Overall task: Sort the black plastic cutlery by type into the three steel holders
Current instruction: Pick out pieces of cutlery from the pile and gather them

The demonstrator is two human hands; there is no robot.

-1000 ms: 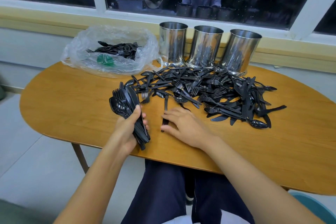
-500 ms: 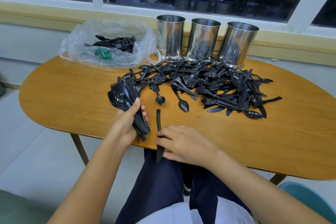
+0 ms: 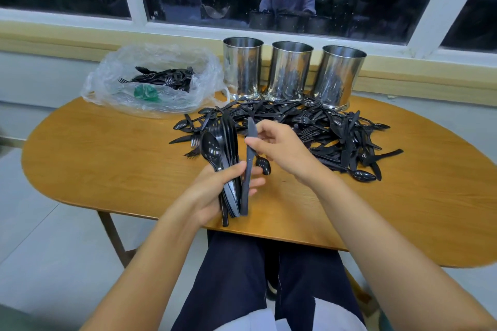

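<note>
While the thumb and forefinger of the right hand (image 3: 285, 148) pinch a black plastic knife (image 3: 248, 166) near its blade, the handle end of this knife lies against the fingers of the left hand (image 3: 212, 193). The knife stands almost upright, blade up. The left hand is curled around a bundle of cutlery (image 3: 228, 142), in which a spoon and several flat handles can be seen, and its thumb crosses the front of the bundle. Both hands are over the wooden table (image 3: 107, 158), on the near side of the pile of loose cutlery (image 3: 328, 131), just beside its near left edge. One single spoon (image 3: 265, 165) lies on the table at that edge, under the right hand. Behind the pile, touching its far edge, three steel holders (image 3: 290, 71) stand upright in a row. Behind and to the left of the pile lies a clear plastic bag (image 3: 113, 80) with more black cutlery and something green inside.
</note>
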